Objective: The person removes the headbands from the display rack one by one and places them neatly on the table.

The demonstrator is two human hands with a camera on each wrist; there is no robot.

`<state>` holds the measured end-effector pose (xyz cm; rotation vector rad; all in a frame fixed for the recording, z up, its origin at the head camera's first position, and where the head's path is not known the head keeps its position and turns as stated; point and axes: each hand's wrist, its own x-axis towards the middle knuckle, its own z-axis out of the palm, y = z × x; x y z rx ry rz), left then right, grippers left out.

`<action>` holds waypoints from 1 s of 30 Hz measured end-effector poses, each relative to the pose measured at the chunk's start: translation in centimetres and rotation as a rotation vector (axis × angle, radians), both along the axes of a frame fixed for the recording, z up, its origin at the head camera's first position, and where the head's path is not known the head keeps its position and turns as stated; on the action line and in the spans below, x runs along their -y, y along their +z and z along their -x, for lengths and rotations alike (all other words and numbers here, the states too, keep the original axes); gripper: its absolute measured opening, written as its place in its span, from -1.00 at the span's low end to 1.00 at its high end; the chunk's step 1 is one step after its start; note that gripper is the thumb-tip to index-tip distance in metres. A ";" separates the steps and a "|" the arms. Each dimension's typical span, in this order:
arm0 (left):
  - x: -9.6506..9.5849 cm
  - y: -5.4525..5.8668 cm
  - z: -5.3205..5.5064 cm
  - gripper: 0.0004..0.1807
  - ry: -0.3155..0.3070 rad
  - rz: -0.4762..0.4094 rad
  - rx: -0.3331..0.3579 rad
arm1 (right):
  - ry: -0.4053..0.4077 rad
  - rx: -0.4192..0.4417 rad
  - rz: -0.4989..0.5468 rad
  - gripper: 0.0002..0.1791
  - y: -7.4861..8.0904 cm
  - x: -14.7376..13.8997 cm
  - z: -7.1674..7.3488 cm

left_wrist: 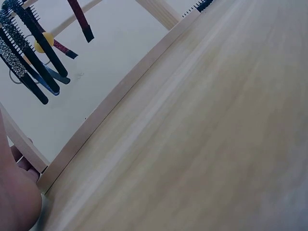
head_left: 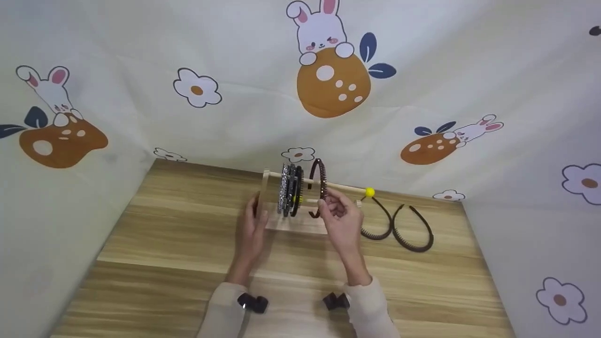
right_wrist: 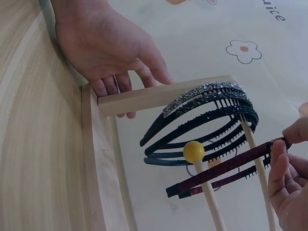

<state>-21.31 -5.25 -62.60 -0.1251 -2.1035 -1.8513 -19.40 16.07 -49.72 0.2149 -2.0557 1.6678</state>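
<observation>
My right hand [head_left: 344, 218] pinches a dark red toothed headband [head_left: 323, 180] between thumb and fingers, at the curved top of the band in the right wrist view. This band arches over the upper wooden rod of a wooden headband rack [right_wrist: 166, 96], its two ends hanging apart. My left hand [head_left: 251, 232] holds the rack's left side post, thumb on one side and fingers round the other. Near that post hang several black and silver glittery headbands [right_wrist: 207, 96], grouped close together. A yellow ball [right_wrist: 194, 151] caps a lower rod, overlapping the headbands in this view.
On the wooden table [head_left: 178, 249], right of the rack, lie two dark toothed headbands, one near the rack [head_left: 389, 218] and another beside it [head_left: 429, 230]. A second yellow ball [head_left: 370, 192] tips the upper rod. A printed cloth [head_left: 235, 126] rises behind and at both sides.
</observation>
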 end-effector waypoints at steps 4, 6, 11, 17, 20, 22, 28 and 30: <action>0.0 0.0 -0.1 -0.34 -0.001 0.007 0.008 | -0.010 -0.019 0.003 -0.67 0.2 -0.4 0.0; 0.0 0.0 0.0 -0.34 -0.006 0.007 0.010 | -0.013 -0.019 0.007 -0.68 0.5 -0.5 -0.1; 0.1 0.0 -0.1 -0.35 -0.005 0.007 0.023 | -0.030 -0.023 0.012 -0.69 1.4 -0.9 -0.5; 0.1 0.1 -0.1 -0.34 -0.010 -0.002 0.013 | -0.041 -0.064 0.022 -0.71 2.0 -1.5 -0.6; 0.1 -0.1 0.0 -0.34 -0.013 -0.009 0.000 | -0.043 -0.083 0.020 -0.72 2.2 -1.8 -0.8; 0.1 -0.1 0.0 -0.35 -0.011 -0.004 -0.007 | -0.048 -0.096 0.016 -0.72 2.4 -2.0 -0.8; 0.0 0.0 0.1 -0.36 -0.011 -0.005 -0.017 | -0.064 -0.121 0.018 -0.72 2.9 -2.5 -1.0; 0.0 0.0 0.1 -0.36 -0.012 -0.010 -0.013 | -0.068 -0.123 0.026 -0.72 3.0 -2.7 -1.1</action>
